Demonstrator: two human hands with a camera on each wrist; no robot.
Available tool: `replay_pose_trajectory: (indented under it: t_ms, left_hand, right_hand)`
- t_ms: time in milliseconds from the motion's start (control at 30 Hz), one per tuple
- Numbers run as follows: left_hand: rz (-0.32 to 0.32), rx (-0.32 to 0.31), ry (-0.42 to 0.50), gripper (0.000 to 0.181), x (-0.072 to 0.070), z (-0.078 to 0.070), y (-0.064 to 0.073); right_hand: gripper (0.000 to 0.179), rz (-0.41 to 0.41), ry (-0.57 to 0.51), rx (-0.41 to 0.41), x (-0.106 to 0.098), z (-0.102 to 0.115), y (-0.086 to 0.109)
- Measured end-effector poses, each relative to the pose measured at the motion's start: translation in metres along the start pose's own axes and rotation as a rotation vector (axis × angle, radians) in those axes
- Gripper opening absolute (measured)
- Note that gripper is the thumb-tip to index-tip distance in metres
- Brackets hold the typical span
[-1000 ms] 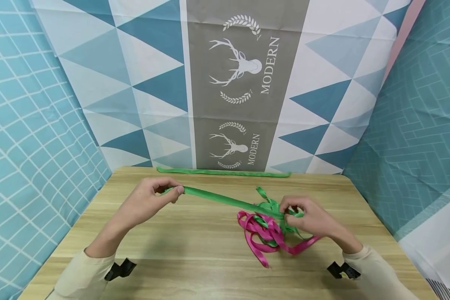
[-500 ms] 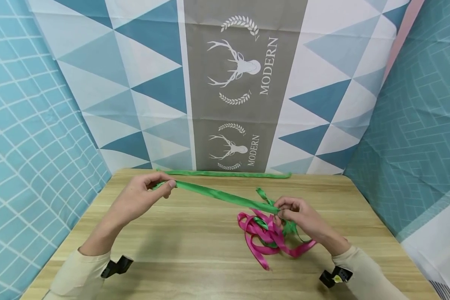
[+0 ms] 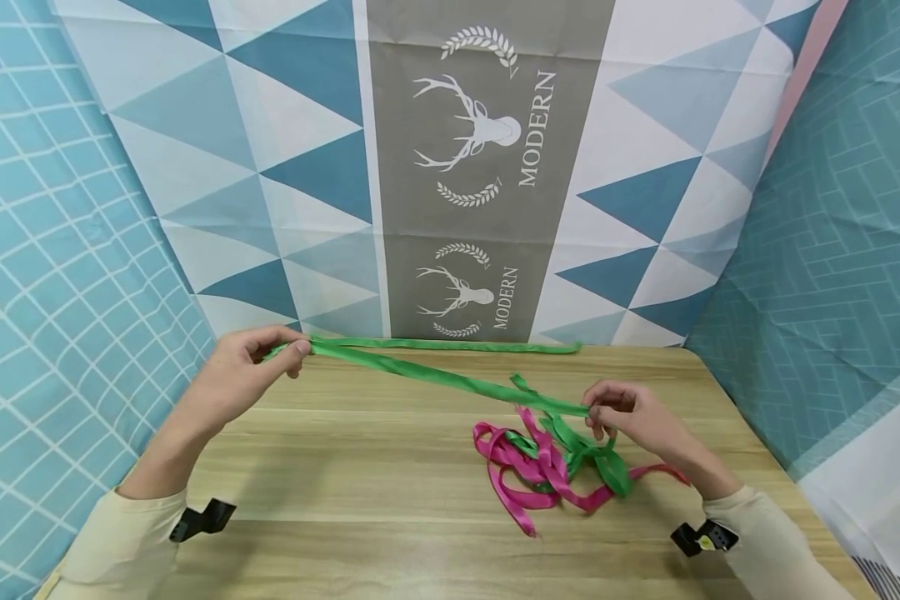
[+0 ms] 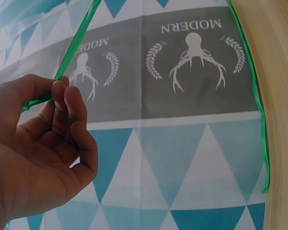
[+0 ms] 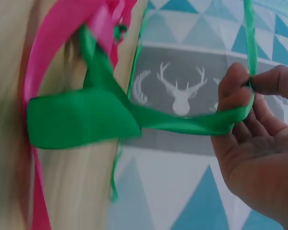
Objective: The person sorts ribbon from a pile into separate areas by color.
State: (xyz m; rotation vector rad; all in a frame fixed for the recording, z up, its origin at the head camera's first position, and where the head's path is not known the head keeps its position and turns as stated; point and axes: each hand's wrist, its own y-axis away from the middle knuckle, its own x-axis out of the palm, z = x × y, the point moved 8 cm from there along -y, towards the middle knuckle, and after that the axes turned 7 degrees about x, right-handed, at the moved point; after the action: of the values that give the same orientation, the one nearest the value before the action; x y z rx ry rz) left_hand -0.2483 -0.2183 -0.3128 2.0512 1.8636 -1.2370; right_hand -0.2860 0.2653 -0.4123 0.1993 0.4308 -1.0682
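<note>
While a green ribbon [image 3: 450,381] runs nearly straight and aslant above the desk [image 3: 390,533], the left hand [image 3: 240,367] pinches it close to one end, thumb and fingers together on it. The right hand [image 3: 636,417] clamps it too, and from that grip the ribbon continues down toward a heap where a pink ribbon [image 3: 551,462] lies tangled with green loops [image 3: 615,472]. Behind, a second green strip [image 3: 457,344] lies along the far edge, beside a cloth [image 3: 487,208] printed with deer heads.
</note>
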Motion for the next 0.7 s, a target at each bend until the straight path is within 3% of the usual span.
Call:
replay_pose_trajectory:
  t_ms: [100, 333, 567, 700]
  left_hand:
    - [-0.015, 0.004, -0.020, 0.023, -0.007, 0.003, 0.002]
    - [-0.051, -0.020, -0.043, 0.025, -0.023, 0.019, 0.006]
    - [-0.043, -0.098, -0.070, 0.032, -0.037, 0.047, 0.012]
    - [-0.027, -0.149, -0.092, 0.037, -0.044, 0.062, 0.014]
  right_hand:
    - [0.012, -0.039, 0.111, -0.023, -0.007, 0.002, 0.002]
    - [0.035, -0.100, 0.350, -0.100, -0.022, 0.007, 0.009]
    - [0.034, -0.145, 0.358, -0.168, -0.042, 0.012, 0.014]
    - [0.030, -0.165, 0.339, -0.133, -0.057, 0.009, 0.014]
